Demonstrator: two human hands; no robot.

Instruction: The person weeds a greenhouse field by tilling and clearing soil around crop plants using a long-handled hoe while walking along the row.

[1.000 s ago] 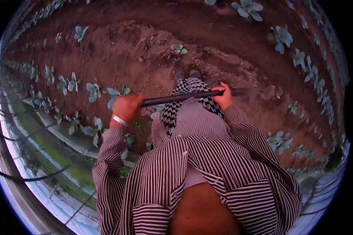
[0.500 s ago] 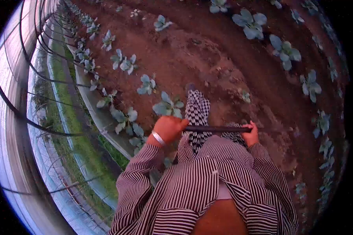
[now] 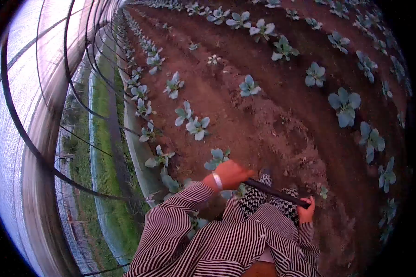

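Note:
A dark, straight pole [image 3: 275, 190] crosses in front of my legs, slanting down from left to right. My left hand [image 3: 234, 173], with a pale band at its wrist, is closed around the pole's upper left part. My right hand [image 3: 306, 210] grips it lower down at the right. Whatever is fixed to the pole, if anything, cannot be made out. Just beyond my left hand grows a leafy cabbage-like plant [image 3: 216, 159], and more leaves show beneath that wrist. Patterned black-and-white cloth covers my legs below the pole.
Rows of similar young plants [image 3: 344, 106] run across the brown soil [image 3: 245, 124]. On the left stand curved dark hoops [image 3: 21, 124] and translucent sheeting, with a pale low border [image 3: 136, 152] and a green grass strip [image 3: 101, 99] beyond. Rough, clumpy soil lies ahead of my feet.
The view has swung up and left, showing more rows ahead. The pole has gone from nearly level to slanting down to the right, both hands still on it.

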